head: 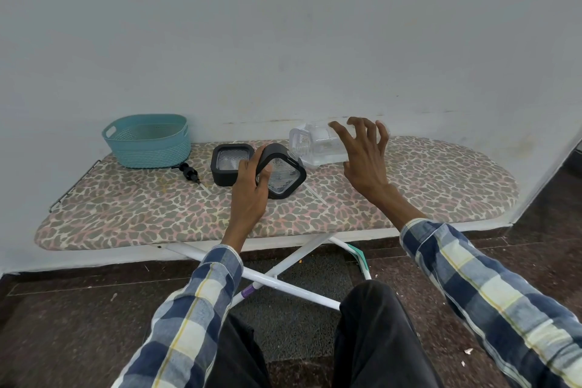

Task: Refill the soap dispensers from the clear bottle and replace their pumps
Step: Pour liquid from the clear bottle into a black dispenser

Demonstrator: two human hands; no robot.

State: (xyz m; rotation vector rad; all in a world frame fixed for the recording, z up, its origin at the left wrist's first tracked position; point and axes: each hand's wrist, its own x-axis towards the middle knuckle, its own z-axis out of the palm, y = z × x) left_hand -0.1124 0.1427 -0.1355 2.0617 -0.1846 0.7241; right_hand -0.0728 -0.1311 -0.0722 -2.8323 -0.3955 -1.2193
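Two black square soap dispensers with clear ribbed faces lie on the ironing board. My left hand (250,189) grips the right dispenser (282,175), which is tilted on one corner. The other dispenser (232,164) rests just left of it. A clear bottle (311,143) lies on its side near the wall. My right hand (365,154) hovers over its right part with fingers spread, holding nothing. One black pump (190,172) with its tube lies left of the dispensers. A second clear tube (315,194) pokes out to the right of the held dispenser.
A teal plastic basket (148,140) stands at the back left of the leopard-print ironing board (425,186). The grey wall runs right behind the board. White crossed legs and dark floor lie below, close to my knees.
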